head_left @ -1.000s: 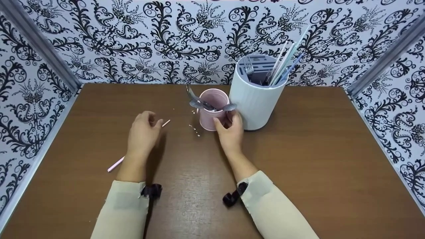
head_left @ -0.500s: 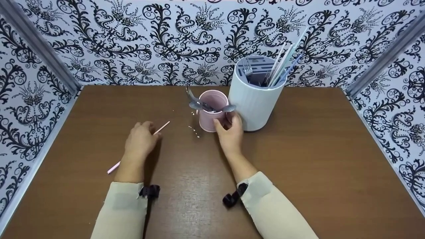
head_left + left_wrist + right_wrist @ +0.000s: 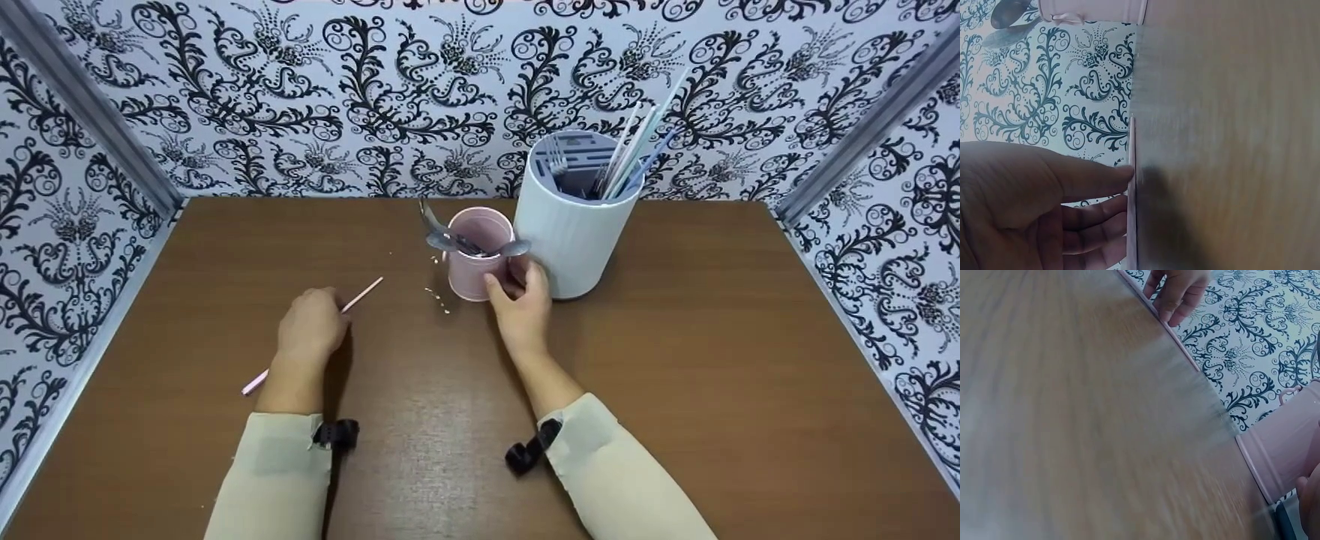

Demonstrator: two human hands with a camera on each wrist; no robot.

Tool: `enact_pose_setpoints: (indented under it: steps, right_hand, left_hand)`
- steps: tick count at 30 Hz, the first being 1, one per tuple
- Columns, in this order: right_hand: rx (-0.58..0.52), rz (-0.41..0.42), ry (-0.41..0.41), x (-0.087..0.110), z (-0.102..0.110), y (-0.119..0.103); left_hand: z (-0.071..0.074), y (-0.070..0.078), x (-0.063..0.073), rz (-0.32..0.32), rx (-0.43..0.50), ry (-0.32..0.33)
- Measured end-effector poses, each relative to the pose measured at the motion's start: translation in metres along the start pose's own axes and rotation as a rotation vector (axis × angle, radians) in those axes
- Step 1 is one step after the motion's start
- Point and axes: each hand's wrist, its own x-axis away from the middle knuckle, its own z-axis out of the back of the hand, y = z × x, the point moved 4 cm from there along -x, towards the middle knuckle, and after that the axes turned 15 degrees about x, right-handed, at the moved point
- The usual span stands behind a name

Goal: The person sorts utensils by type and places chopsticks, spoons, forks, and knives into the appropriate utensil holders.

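Observation:
A pink chopstick (image 3: 364, 293) lies slantwise on the table at the left. My left hand (image 3: 311, 322) is down over its middle, hiding part of it. In the left wrist view, the thumb and curled fingers (image 3: 1095, 174) pinch the chopstick (image 3: 1132, 219) from either side. My right hand (image 3: 523, 307) grips the right side of a small pink pail (image 3: 471, 277), thumb in front. Spoons (image 3: 441, 241) and other metal cutlery lean in the upright pail, heads poking past its rim. The right wrist view catches the pail (image 3: 1283, 444) and the left hand (image 3: 1176, 295) at the chopstick.
Just right of the pail stands a tall white utensil holder (image 3: 574, 247) with a grey slotted top, a fork (image 3: 556, 156) and several long thin sticks (image 3: 634, 146). White crumbs (image 3: 437, 297) lie left of the pail. Patterned walls (image 3: 300, 97) close the table in.
My left hand has come down and back toward me onto the chopstick, its fingers closing at it. The right hand keeps its hold on the pail, which stays in place.

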Motion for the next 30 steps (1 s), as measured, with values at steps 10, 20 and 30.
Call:
enact_pose_setpoints:
  steps: [10,20,30]
  right_hand:
    - [0.002,-0.018,0.076,0.008,0.021,-0.004]
    - [-0.071,0.061,0.25,-0.012,0.071,-0.001]
    - [-0.21,-0.032,0.494,-0.038,0.1,0.032]
  left_hand:
    - [-0.001,-0.002,0.0,-0.027,-0.027,-0.017]
    - [-0.004,-0.002,0.0,-0.047,-0.036,-0.037]
    - [0.0,0.004,0.0,-0.039,0.009,0.014]
